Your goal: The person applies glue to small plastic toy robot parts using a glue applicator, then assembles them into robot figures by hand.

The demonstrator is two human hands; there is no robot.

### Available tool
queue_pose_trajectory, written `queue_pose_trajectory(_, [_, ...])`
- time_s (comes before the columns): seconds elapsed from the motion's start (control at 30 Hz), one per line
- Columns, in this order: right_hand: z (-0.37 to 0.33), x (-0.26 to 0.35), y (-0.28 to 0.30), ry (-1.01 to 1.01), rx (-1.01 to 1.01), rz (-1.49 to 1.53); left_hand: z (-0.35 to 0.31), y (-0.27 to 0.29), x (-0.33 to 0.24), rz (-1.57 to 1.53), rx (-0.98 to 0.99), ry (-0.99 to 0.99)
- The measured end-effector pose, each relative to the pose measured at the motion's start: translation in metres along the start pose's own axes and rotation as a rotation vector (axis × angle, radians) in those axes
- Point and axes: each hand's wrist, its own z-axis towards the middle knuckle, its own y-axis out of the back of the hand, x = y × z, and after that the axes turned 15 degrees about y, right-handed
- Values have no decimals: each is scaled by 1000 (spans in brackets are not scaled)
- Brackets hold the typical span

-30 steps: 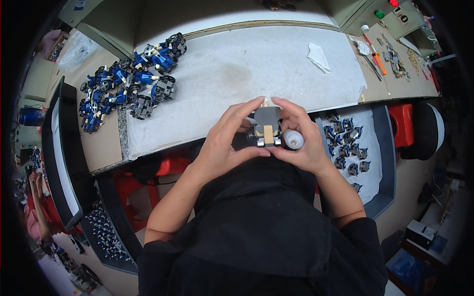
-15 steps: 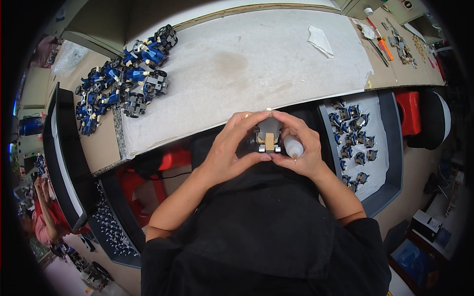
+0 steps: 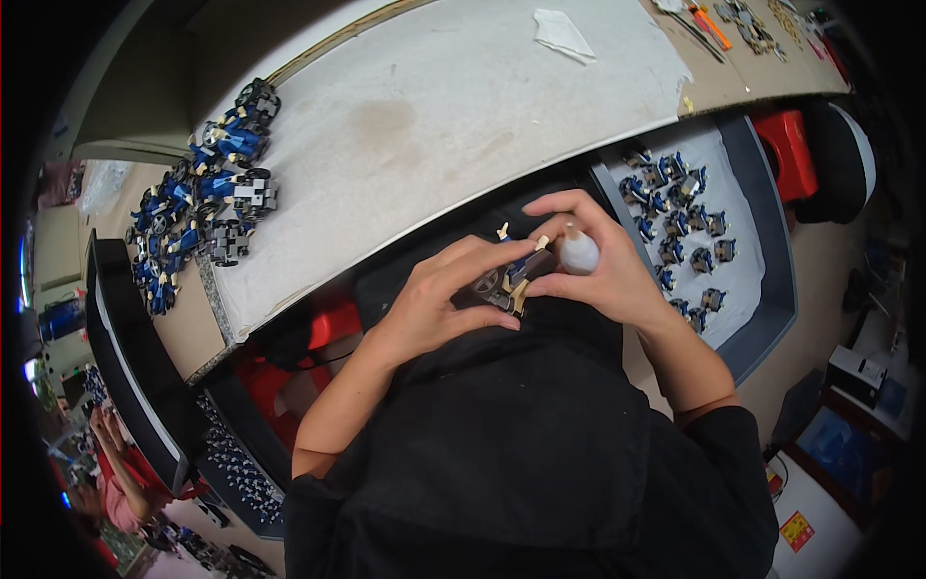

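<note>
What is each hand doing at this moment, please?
Left hand: closed on the small toy car.
Right hand: closed on a small white bottle, fingertips also on the toy car.

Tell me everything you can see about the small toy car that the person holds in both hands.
The small toy car is built from little plastic-looking bricks: mostly dark grey and black, with a blue piece and several tan studs sticking out. One round wheel with a grey hub faces the camera. It is held tilted above the person's lap, below the edge of the white work mat. The left hand grips it from the left, and the right hand from the right while also holding a small white bottle against it. Finer details are hidden by fingers.
</note>
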Motion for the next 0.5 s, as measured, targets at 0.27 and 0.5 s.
queue_pose_trajectory(0.27, [-23,-24,0,-191,132,11,-8,-15,21,-107,162,64])
queue_pose_trajectory(0.5, [-54,-36,-16,-49,44,-188,-17,-26,25,-44,210,49])
